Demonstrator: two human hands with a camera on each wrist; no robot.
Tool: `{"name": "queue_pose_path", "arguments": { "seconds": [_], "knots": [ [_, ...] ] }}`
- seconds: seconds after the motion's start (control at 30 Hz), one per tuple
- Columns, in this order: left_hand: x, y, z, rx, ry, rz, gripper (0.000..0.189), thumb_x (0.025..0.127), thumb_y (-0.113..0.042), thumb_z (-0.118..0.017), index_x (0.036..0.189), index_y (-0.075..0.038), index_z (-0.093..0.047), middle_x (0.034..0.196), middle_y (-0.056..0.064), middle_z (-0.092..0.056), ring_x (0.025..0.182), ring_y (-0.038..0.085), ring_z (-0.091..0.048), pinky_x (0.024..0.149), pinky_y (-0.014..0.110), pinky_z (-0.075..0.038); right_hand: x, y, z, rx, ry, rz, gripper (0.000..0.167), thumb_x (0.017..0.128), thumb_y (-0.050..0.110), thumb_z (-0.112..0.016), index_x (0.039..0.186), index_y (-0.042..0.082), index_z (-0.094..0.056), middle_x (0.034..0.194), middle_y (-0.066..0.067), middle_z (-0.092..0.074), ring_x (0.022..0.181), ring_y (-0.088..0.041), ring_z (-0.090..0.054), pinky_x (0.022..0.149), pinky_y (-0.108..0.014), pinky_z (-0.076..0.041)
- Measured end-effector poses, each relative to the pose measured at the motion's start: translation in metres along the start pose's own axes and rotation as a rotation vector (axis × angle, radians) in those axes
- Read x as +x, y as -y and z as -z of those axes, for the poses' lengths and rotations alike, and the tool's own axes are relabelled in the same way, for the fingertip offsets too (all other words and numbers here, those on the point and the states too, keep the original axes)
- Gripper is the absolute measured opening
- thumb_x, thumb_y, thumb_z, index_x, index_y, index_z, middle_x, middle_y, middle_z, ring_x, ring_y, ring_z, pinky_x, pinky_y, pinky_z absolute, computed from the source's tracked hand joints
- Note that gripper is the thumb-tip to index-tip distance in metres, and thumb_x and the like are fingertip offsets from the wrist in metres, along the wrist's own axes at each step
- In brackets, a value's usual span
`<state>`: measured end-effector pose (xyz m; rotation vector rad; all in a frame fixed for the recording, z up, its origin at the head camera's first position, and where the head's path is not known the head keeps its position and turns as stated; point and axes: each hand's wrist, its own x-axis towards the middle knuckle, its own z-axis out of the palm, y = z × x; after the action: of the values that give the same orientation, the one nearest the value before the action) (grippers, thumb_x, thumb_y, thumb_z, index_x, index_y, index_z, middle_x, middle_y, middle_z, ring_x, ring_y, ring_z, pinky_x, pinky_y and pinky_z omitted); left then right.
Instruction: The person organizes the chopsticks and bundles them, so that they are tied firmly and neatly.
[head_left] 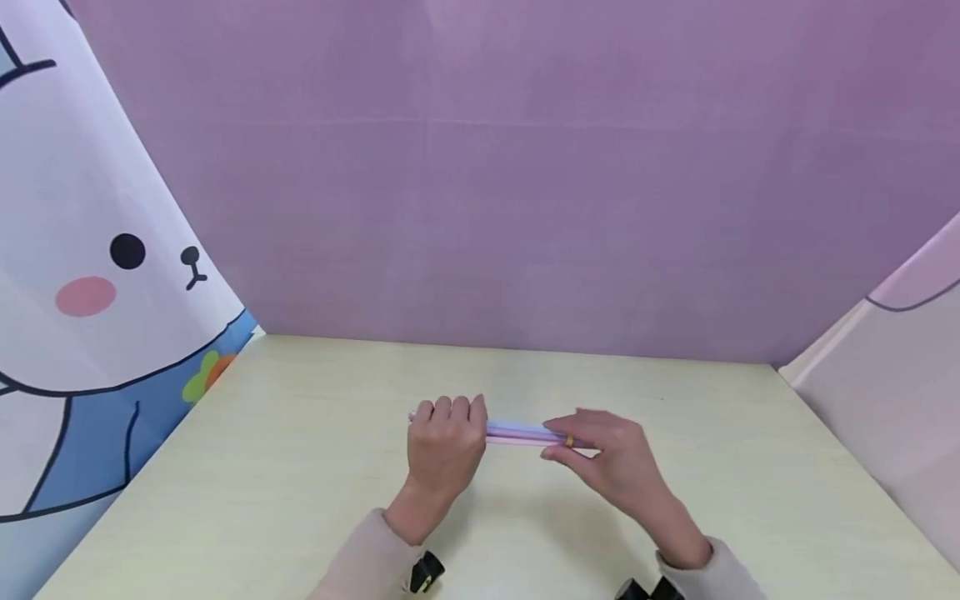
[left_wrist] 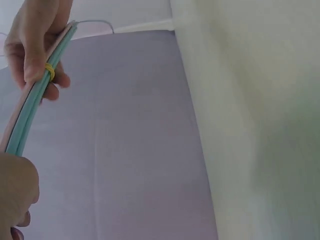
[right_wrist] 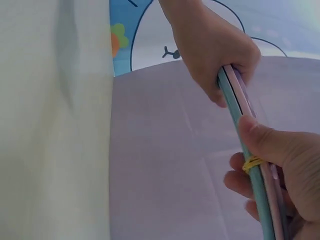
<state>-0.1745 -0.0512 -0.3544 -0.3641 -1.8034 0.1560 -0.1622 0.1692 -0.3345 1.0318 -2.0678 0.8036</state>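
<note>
A bundle of slim pastel sticks (head_left: 516, 432) in teal, pink and purple is held level above the table, between both hands. My left hand (head_left: 447, 437) grips one end in a fist, with a short bit poking out past the little-finger side. Near the other end, my right hand (head_left: 611, 454) pinches the bundle between thumb and fingers. A yellow rubber band (right_wrist: 253, 163) is wound round the sticks right beside the right thumb. From the left wrist, the teal and pink sticks (left_wrist: 31, 112) run side by side up through the band.
The pale wooden table (head_left: 337, 467) spreads under both hands. A purple cloth backdrop (head_left: 525, 208) rises at its far edge. A cartoon-printed sheet (head_left: 90, 350) borders the left side, and a pale sheet (head_left: 885, 400) the right. Black wrist devices (head_left: 426, 572) sit by the sleeves.
</note>
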Motion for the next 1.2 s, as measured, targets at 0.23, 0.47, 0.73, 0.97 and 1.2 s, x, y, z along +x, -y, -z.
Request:
{"name": "queue_pose_path", "arguments": {
  "seconds": [0.23, 0.47, 0.73, 0.97, 1.2],
  "knots": [
    [-0.003, 0.002, -0.003, -0.014, 0.002, 0.012, 0.047, 0.097, -0.006, -0.037, 0.056, -0.010, -0.061, 0.047, 0.001, -0.053, 0.040, 0.015, -0.047, 0.042, 0.025, -0.033, 0.003, 0.000, 0.005, 0.121, 0.131, -0.157, 0.035, 0.063, 0.003, -0.084, 0.096, 0.006, -0.073, 0.087, -0.005, -0.074, 0.074, -0.002, -0.067, 0.066, -0.012, -0.051],
    [0.000, 0.006, -0.001, -0.008, -0.009, 0.053, 0.048, 0.097, -0.008, -0.038, 0.051, -0.010, -0.055, 0.046, 0.002, -0.053, 0.039, 0.016, -0.047, 0.042, 0.025, -0.032, 0.003, -0.004, 0.015, 0.090, 0.062, -0.104, 0.032, 0.062, -0.003, -0.083, 0.091, 0.008, -0.073, 0.084, -0.003, -0.073, 0.071, -0.004, -0.068, 0.064, -0.012, -0.052],
    [0.003, 0.001, 0.006, 0.029, -0.050, 0.067, 0.047, 0.094, -0.006, -0.043, 0.047, -0.012, -0.045, 0.042, 0.000, -0.040, 0.036, 0.013, -0.031, 0.041, 0.024, -0.027, 0.004, 0.002, 0.010, 0.111, 0.000, -0.023, 0.024, 0.068, 0.004, -0.081, 0.090, 0.007, -0.072, 0.082, -0.004, -0.072, 0.066, -0.007, -0.067, 0.055, -0.012, -0.049],
    [0.002, 0.002, 0.009, 0.045, -0.066, 0.072, 0.049, 0.094, -0.005, -0.042, 0.045, -0.013, -0.038, 0.041, -0.001, -0.034, 0.038, 0.012, -0.024, 0.041, 0.024, -0.022, 0.003, 0.003, 0.008, 0.067, 0.077, 0.015, 0.013, 0.082, 0.019, -0.073, 0.091, 0.009, -0.071, 0.082, 0.001, -0.070, 0.064, 0.000, -0.057, 0.053, -0.009, -0.044],
    [-0.003, -0.002, 0.013, 0.046, -0.035, 0.057, 0.048, 0.092, -0.005, -0.046, 0.046, -0.012, -0.042, 0.041, -0.001, -0.037, 0.037, 0.012, -0.029, 0.041, 0.024, -0.024, 0.005, 0.008, -0.002, -0.026, 0.078, 0.113, 0.032, 0.091, 0.038, -0.056, 0.093, 0.008, -0.070, 0.081, 0.002, -0.070, 0.061, 0.000, -0.059, 0.053, -0.010, -0.043]
  ]
}}
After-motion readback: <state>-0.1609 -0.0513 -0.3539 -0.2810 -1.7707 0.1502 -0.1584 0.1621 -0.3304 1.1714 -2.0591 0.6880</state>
